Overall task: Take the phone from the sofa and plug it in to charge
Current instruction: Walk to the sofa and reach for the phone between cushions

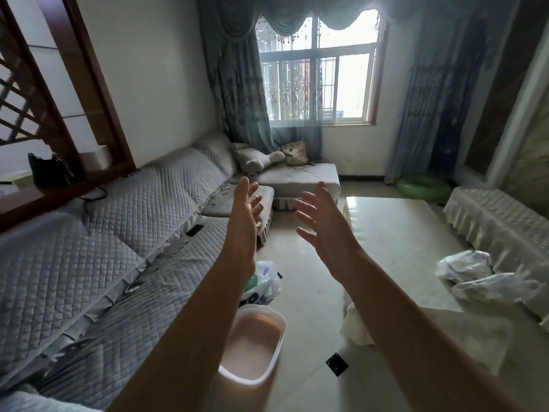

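Note:
A dark phone (pixel 194 230) lies flat on the seat of the long grey quilted sofa (pixel 124 263), close to the backrest. A black cable (pixel 95 197) hangs over the top of the backrest from the wooden ledge behind it. Both arms are stretched out in front of me. My left hand (pixel 245 212) is held up with fingers spread, empty, to the right of the phone and apart from it. My right hand (pixel 322 221) is also raised with fingers apart, holding nothing.
A pale low table (pixel 401 248) stands at the right with plastic bags (pixel 481 278) on it. On the floor by the sofa are a white bin (pixel 252 346) and a plastic bag (pixel 266 282). A black handbag (pixel 50 171) sits on the ledge.

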Demonstrator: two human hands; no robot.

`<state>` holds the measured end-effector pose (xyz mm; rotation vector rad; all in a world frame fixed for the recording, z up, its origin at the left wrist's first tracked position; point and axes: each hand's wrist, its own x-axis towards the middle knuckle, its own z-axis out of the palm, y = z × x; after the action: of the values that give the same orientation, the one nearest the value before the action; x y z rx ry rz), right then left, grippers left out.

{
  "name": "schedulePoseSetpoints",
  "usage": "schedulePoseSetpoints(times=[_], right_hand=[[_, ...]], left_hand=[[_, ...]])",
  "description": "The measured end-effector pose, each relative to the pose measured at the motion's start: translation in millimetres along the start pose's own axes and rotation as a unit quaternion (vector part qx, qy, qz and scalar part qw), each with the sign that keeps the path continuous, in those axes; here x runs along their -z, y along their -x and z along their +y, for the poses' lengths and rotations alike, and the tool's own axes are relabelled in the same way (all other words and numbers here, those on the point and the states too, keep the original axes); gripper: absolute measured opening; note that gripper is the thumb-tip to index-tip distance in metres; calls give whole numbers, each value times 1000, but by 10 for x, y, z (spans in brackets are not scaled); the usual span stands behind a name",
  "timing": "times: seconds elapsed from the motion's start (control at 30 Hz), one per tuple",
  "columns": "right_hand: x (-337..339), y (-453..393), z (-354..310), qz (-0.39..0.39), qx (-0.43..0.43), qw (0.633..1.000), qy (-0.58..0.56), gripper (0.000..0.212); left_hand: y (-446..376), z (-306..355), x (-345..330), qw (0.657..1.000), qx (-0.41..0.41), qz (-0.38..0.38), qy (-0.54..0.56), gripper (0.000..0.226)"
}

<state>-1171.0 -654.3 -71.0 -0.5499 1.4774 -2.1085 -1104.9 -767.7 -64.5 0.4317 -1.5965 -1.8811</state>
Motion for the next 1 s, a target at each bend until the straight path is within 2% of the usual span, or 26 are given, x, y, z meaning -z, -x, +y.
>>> schedulePoseSetpoints(times=[0.27, 0.57, 0.83, 1.0], right_hand=[[739, -1632, -56, -18, -34, 999, -30, 61], [955, -3059, 6, -43, -65, 996, -39, 60], [1078, -4437, 234, -27, -66, 997, -13, 51], [1093, -5428, 251, 0, -50, 999, 7, 60]], left_hand=[[-1383, -453, -553, 998, 7, 44, -32, 67], [-2588, -723, -484, 990, -13, 132, -38, 66], [-4065, -1272, -606, 994, 9, 106, -5, 62], [-5205, -1473, -699, 997, 36, 69, 28, 56]])
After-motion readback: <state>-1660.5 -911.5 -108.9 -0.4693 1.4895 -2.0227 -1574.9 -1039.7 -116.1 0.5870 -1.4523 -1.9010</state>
